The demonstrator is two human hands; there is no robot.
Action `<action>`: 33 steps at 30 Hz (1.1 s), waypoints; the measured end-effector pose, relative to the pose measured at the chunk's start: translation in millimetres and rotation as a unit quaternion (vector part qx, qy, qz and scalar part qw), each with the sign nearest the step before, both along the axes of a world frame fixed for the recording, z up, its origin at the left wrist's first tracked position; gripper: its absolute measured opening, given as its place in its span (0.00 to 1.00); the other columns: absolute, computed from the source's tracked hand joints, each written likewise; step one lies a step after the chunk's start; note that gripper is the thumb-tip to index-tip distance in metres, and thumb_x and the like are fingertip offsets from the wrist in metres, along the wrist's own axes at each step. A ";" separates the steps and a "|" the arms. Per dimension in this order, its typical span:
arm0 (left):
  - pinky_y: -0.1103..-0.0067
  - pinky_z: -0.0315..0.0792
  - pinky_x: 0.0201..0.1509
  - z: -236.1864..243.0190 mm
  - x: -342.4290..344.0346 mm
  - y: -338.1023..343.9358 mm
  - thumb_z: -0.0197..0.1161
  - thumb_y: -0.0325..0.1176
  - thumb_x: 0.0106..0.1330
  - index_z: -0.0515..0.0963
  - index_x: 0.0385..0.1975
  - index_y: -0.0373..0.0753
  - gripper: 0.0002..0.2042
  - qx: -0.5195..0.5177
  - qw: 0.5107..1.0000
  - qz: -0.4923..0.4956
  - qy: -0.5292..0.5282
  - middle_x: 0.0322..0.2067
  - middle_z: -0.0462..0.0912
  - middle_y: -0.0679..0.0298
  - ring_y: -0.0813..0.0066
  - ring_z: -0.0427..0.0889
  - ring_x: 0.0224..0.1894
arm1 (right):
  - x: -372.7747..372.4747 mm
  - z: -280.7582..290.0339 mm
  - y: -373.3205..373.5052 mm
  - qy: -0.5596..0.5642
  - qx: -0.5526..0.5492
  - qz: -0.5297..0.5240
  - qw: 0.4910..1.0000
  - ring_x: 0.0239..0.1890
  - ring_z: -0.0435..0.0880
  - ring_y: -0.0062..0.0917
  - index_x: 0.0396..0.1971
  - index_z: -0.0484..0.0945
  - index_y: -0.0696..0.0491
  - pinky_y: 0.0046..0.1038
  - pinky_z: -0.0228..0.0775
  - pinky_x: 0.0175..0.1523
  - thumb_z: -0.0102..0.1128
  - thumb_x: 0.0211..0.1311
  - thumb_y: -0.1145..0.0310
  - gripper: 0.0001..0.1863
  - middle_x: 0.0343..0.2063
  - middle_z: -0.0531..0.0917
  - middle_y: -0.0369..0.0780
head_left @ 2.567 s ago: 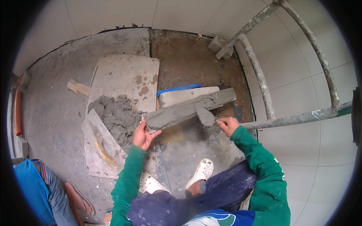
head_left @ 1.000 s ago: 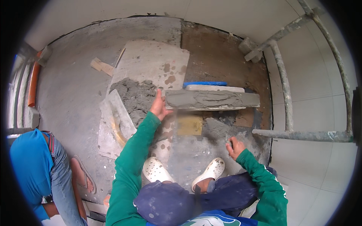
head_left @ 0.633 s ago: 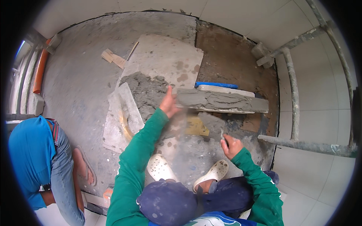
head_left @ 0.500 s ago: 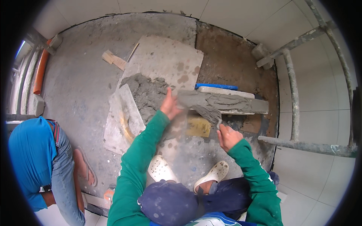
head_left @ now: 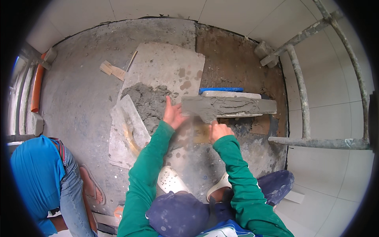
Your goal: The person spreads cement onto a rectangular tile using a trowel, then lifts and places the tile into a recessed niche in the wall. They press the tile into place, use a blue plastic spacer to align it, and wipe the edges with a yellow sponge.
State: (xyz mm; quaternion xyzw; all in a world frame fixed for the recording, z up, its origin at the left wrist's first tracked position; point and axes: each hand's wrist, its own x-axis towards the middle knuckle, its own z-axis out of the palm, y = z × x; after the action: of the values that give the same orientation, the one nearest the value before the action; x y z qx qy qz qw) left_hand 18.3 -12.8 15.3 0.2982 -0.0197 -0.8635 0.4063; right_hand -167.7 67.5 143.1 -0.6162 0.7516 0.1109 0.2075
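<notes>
My left hand [head_left: 173, 114] grips the left end of a long, flat strip [head_left: 246, 106] coated in grey mortar, held crosswise. My right hand [head_left: 219, 131] is closed on a trowel, whose mortar-smeared blade [head_left: 203, 115] is blurred at the strip's lower left edge. Behind the strip lie a white slab [head_left: 241, 95] and a blue tube [head_left: 221, 89]. Left of my left hand, a heap of wet mortar [head_left: 146, 100] covers part of a pale board [head_left: 158, 63], with a float-like tool [head_left: 128, 118] beside it.
A co-worker in blue [head_left: 35, 177] crouches at the left near an orange pipe [head_left: 37, 89]. Metal scaffold frames [head_left: 304, 98] stand along the right tiled wall [head_left: 323, 170]. Small wood scraps [head_left: 112, 71] lie on the concrete floor [head_left: 75, 110].
The strip has gone from slanted to nearly level. My right hand, after dropping down and right, has come inward and up with the trowel to the strip's left part.
</notes>
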 end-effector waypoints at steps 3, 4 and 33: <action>0.58 0.65 0.68 0.0 1.8 0.5 0.36 0.75 0.64 0.56 0.67 0.25 0.52 0.000 1.000 0.005 0.005 0.63 0.67 0.43 0.51 0.69 0.65 | -16.3 10.6 -3.2 0.042 0.030 -0.026 0.998 0.43 0.83 0.51 0.44 0.77 0.55 0.49 0.75 0.48 0.49 0.69 0.58 0.17 0.36 0.84 0.54; 0.58 0.65 0.68 0.3 3.3 0.8 0.35 0.75 0.64 0.56 0.67 0.25 0.52 0.001 1.000 0.008 0.006 0.63 0.67 0.43 0.51 0.69 0.65 | -19.9 16.7 -5.0 0.061 0.056 -0.036 0.996 0.46 0.83 0.49 0.46 0.78 0.54 0.47 0.75 0.51 0.50 0.68 0.59 0.16 0.40 0.84 0.52; 0.61 0.75 0.58 -12.4 -1.5 2.7 0.42 0.70 0.67 0.61 0.64 0.27 0.45 -0.019 0.999 0.002 -0.027 0.58 0.74 0.46 0.52 0.78 0.57 | -260.8 12.3 8.9 0.086 -0.057 -0.021 0.994 0.42 0.82 0.52 0.41 0.82 0.54 0.46 0.75 0.51 0.52 0.67 0.58 0.16 0.37 0.84 0.53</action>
State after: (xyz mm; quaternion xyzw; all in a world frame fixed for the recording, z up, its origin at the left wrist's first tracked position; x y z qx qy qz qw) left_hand 16.9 -10.2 2.9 0.3139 -0.0462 -0.8538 0.4126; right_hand -428.5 76.4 155.4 -0.5993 0.7846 0.1160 0.1085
